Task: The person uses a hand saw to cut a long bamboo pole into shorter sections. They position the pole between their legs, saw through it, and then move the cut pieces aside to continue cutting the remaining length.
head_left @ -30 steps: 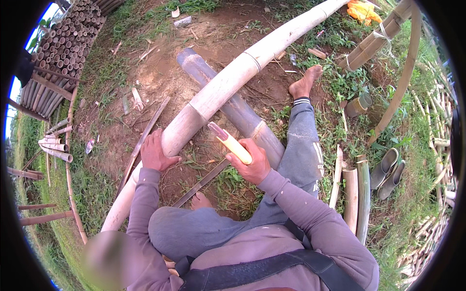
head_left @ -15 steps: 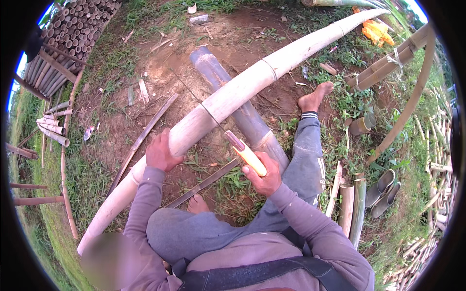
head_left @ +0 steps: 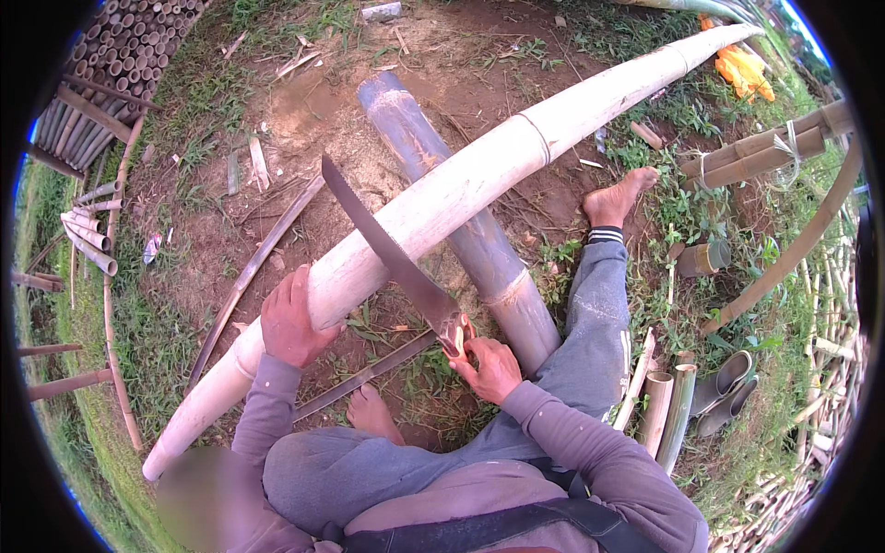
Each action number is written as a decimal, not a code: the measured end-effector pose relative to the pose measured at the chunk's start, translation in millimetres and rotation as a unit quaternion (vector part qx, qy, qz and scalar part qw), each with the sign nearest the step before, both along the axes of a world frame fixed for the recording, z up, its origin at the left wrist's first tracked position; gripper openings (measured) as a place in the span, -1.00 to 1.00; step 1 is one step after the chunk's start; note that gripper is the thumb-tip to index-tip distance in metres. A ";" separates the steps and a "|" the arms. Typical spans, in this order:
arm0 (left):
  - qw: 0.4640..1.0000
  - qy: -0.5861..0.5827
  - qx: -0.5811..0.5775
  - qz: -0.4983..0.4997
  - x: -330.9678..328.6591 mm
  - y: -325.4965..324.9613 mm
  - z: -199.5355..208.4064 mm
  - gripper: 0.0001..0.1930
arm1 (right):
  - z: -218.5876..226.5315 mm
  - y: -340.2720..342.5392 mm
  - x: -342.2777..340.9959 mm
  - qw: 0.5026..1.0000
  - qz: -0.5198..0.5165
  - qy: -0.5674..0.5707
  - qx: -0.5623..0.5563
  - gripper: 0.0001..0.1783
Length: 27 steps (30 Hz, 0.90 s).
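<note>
A long pale bamboo pole [head_left: 461,175] slants from the lower left to the far right. It rests across a thicker grey-brown bamboo log [head_left: 489,244] on the ground. My left hand [head_left: 291,318] is wrapped over the pole's near part, gripping it. My right hand [head_left: 489,364] is closed round the handle of a hand saw [head_left: 392,249]. The saw's dark, toothed blade lies tilted with its flat side showing, reaching over the pole to the right of my left hand. Whether the teeth touch the pole I cannot tell.
Split bamboo strips [head_left: 258,267] lie near the pole. To the right stand cut bamboo pieces [head_left: 656,415], boots [head_left: 724,382] and tied bamboo [head_left: 765,152]. Stacked bamboo [head_left: 120,46] fills the far left; an orange bag [head_left: 742,72] lies far right. My bare feet [head_left: 619,195] rest on the ground.
The saw has turned from edge-on to showing its flat side, and its handle has rolled in my right hand and come lower. My left hand stays on the pole.
</note>
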<state>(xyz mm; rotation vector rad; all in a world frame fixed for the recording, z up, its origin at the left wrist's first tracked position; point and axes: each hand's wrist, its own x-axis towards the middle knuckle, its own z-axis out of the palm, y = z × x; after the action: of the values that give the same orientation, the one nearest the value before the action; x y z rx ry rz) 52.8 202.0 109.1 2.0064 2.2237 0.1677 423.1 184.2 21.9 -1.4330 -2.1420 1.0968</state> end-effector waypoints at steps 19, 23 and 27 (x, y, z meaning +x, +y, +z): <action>0.992 -0.066 -0.104 -0.032 -24.9 16.1 6.8 0.23 | 24.6 206.3 48.9 0.984 -0.111 -0.022 0.140 -0.73; 0.993 -0.052 -0.101 -0.034 -22.6 9.2 6.5 0.23 | 11.2 160.8 46.9 0.985 -0.051 -0.078 0.148 -0.62; 0.990 -0.071 -0.117 -0.026 -26.7 13.4 5.4 0.24 | 43.2 132.3 71.0 0.985 -0.039 -0.107 0.129 -0.63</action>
<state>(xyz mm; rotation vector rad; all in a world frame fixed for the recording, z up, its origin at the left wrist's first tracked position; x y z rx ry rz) 26.2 215.3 114.5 1.8648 1.9999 0.0388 494.1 316.5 65.1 -1.5526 -2.2510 0.6341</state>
